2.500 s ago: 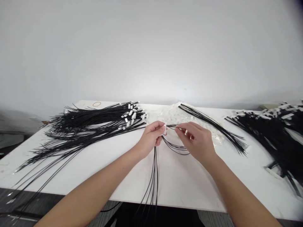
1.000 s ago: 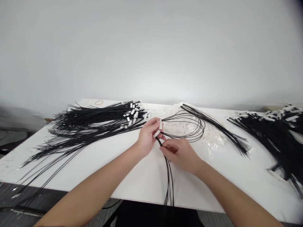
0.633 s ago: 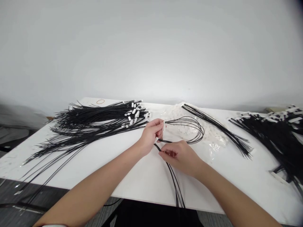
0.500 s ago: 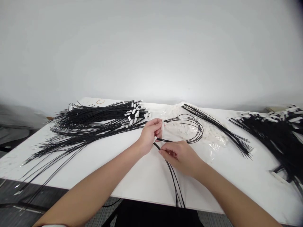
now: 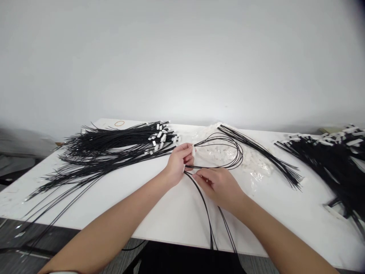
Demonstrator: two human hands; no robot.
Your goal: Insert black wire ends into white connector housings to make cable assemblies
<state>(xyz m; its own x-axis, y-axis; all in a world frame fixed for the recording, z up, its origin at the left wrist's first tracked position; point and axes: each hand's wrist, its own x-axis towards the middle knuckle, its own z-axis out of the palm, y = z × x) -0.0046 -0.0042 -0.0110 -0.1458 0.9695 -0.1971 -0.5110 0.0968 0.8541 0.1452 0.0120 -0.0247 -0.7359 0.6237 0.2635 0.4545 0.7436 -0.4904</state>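
Observation:
Near the middle of the white table, my left hand (image 5: 180, 160) is closed on a white connector (image 5: 194, 150). Thin black wires (image 5: 238, 152) run from it to the right, bend round in a loop and come back toward my hands. My right hand (image 5: 215, 183) is just right of the left, its thumb and fingertips pinched on black wires. Other wires (image 5: 205, 207) curve down from between the hands, past the table's front edge. A second small white end shows at the lower side of my left hand; its details are hidden.
A large pile of black wires with white connectors (image 5: 114, 140) lies left. Behind the loop are a clear bag of white parts (image 5: 256, 163) and a loose wire bundle (image 5: 261, 153). Another pile (image 5: 333, 171) lies right. A rubber band (image 5: 119, 123) lies at the back of the table (image 5: 159, 201).
The hanging wires have spread into two separate groups, one now farther right below my right hand. My left hand has shifted slightly left, still holding the connector.

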